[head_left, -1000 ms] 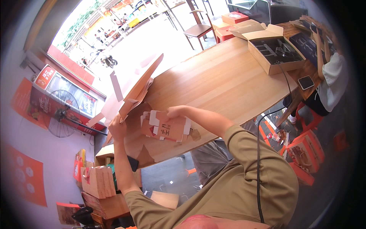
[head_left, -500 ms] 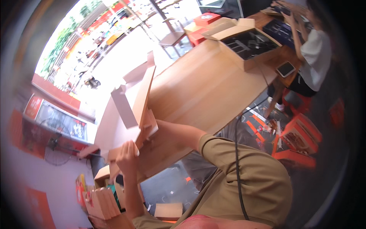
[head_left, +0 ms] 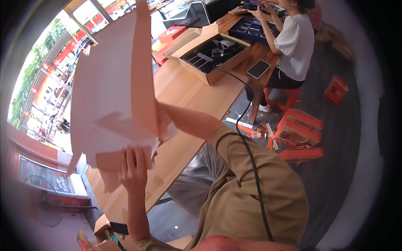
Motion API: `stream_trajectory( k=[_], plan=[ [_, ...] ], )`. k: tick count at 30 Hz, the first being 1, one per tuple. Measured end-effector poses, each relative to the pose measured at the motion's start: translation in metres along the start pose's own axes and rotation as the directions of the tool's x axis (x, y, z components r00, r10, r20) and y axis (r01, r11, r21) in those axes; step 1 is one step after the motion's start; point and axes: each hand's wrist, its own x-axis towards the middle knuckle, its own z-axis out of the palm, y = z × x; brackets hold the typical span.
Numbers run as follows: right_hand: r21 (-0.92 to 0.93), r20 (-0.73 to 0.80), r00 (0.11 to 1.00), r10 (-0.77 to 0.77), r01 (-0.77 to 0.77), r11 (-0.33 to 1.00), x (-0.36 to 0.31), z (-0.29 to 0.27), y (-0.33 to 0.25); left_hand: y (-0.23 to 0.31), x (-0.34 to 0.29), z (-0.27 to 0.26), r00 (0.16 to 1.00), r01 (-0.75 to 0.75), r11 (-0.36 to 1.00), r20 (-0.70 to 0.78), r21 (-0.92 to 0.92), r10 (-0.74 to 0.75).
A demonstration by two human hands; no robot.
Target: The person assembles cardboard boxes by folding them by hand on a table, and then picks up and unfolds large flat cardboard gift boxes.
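A large, partly folded cardboard box [head_left: 104, 79] is held up over the near left part of the wooden table [head_left: 197, 94]. Its broad face is pale, its side wall and flaps brown. My left hand [head_left: 134, 167] is closed on the brown flap at the near edge, fingers laid over the top. From the right, my right hand [head_left: 166, 115] reaches the outer side of the same box; its fingers are hidden behind the side wall. The box leans upright, and its far end blocks part of the street behind.
An open carton [head_left: 213, 56] with black inserts stands at the table's far end, by a phone [head_left: 258, 69] and red boxes [head_left: 171, 34]. A seated person [head_left: 293, 46] handles something dark. A black cable [head_left: 251, 159] crosses my right arm. Orange boxes [head_left: 299, 129] and scraps litter the floor.
The cardboard box has swung upright, its pale face turning more toward me. Both my hands have stayed at it. The whole view has shifted, bringing the far carton and the seated person leftward.
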Motion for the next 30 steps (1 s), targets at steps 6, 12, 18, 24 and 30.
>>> stream_trajectory(
  k=[6,12,18,24,30],
  plan=[
    [-0.045,-0.065,0.986,-0.156,0.153,0.987,-0.007,-0.093,-0.156,0.049,0.133,0.054,0.983,-0.083,0.989,-0.172,-0.125,0.061],
    [-0.094,-0.133,0.967,-0.216,0.204,0.974,-0.015,-0.19,-0.275,0.141,0.231,0.1,0.979,-0.08,0.979,-0.201,-0.187,0.042],
    [-0.088,-0.164,0.97,-0.181,0.168,0.982,0.002,-0.256,-0.313,0.205,0.288,0.137,0.993,-0.117,0.977,-0.022,-0.179,0.115],
    [-0.06,-0.197,0.974,-0.115,0.105,0.993,-0.009,-0.336,-0.318,0.258,0.325,0.167,0.988,-0.149,0.983,0.026,-0.109,0.152],
    [-0.03,-0.207,0.976,-0.071,0.066,0.997,-0.029,-0.389,-0.326,0.291,0.348,0.182,0.961,-0.258,0.954,0.063,-0.15,0.269]
  ],
)
